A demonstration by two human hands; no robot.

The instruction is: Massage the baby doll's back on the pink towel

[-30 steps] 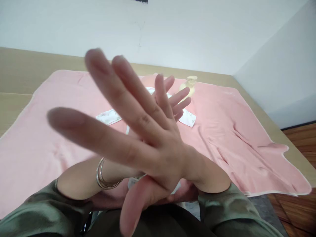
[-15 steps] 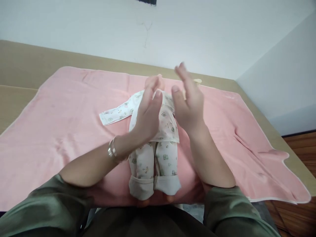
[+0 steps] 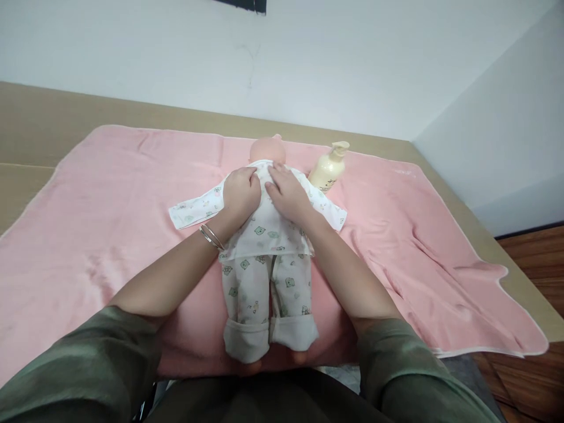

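Observation:
A baby doll (image 3: 264, 241) in a white printed top and trousers with turned-up cuffs lies lengthwise before me, its head (image 3: 267, 149) at the far end. Both my hands rest on the upper part of its top, side by side with a small gap. My left hand (image 3: 241, 191) lies palm down near the doll's left-side shoulder in view, its fingers partly hidden. Flat on the cloth, my right hand (image 3: 287, 191) has its fingers stretched toward the collar and the thumb apart. Neither hand grips anything. The doll's face is not visible.
A cream pump bottle (image 3: 328, 169) stands just beyond the doll's right-hand sleeve. Under everything spreads a pink blanket (image 3: 132, 194), rumpled at the right, on a wooden table (image 3: 35, 106). A white wall (image 3: 343, 70) rises behind the far edge.
My hands were raised above the doll, palms facing each other. They have come down onto its top. The pump bottle and the right-hand sleeve, mostly covered before, now show.

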